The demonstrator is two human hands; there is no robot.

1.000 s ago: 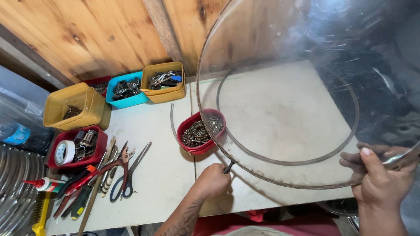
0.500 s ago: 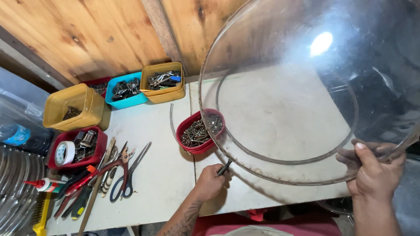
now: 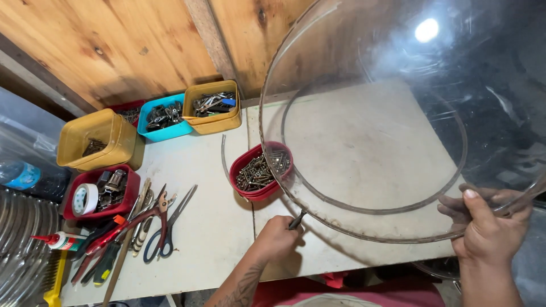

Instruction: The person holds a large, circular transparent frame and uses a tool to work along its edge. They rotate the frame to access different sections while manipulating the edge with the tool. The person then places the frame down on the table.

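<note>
right hand [image 3: 488,230] grip holds clear dome [image 3: 409,113] rim | left hand [image 3: 277,239] grip pinches small tool [image 3: 297,220] | risk: tilted dome slips, knocks red screw bowl [image 3: 260,169]

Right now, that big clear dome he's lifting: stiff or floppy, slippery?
Probably fairly stiff: the clear dome keeps its round shape gripped only at the rim by the right hand. Likely light for its size, as one hand carries it. Its glossy surface may be slippery.

Scissors [image 3: 170,224], tape roll [image 3: 86,199], yellow bins [image 3: 102,139]
</note>
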